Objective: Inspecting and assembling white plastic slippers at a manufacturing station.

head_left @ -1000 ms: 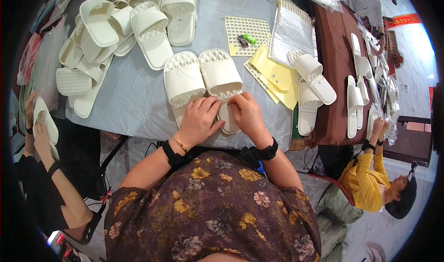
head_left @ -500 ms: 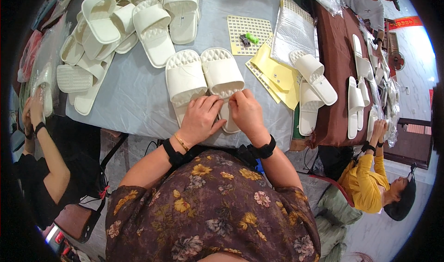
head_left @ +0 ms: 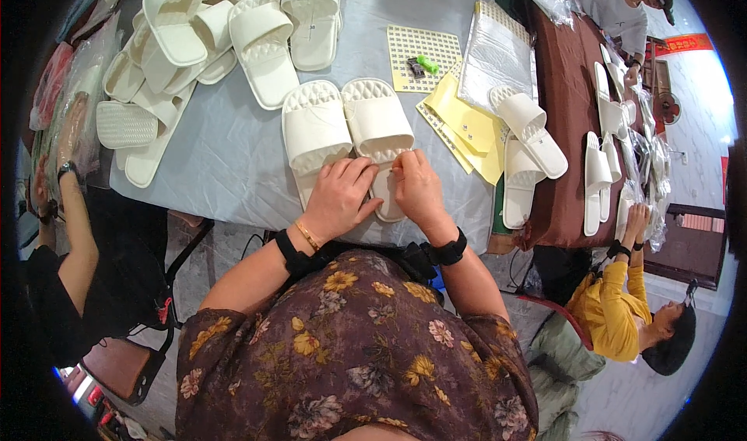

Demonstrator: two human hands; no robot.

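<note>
Two off-white slippers with quilted insoles lie side by side in front of me, the left slipper [head_left: 317,136] against the right slipper [head_left: 379,122]. A thin pale thread seems to lie across their straps. My left hand [head_left: 340,193] rests over the heel parts just below the straps, fingers stretched and thumb apart, touching both slippers. At the right slipper's strap edge, my right hand [head_left: 418,192] is closed in a pinch; what its fingertips hold is hidden.
A pile of slippers [head_left: 175,28] covers the table's far left. Right of my pair lie a sticker sheet [head_left: 408,44] with small green and black items, yellow sheets [head_left: 459,122], a silvery pouch [head_left: 490,67] and another slipper pair [head_left: 529,130]. Co-workers handle things at both sides.
My hands stay at the same spot on the slippers, with the right fingers shifted only slightly. At the left, a co-worker's arm has reached farther forward over the plastic bags.
</note>
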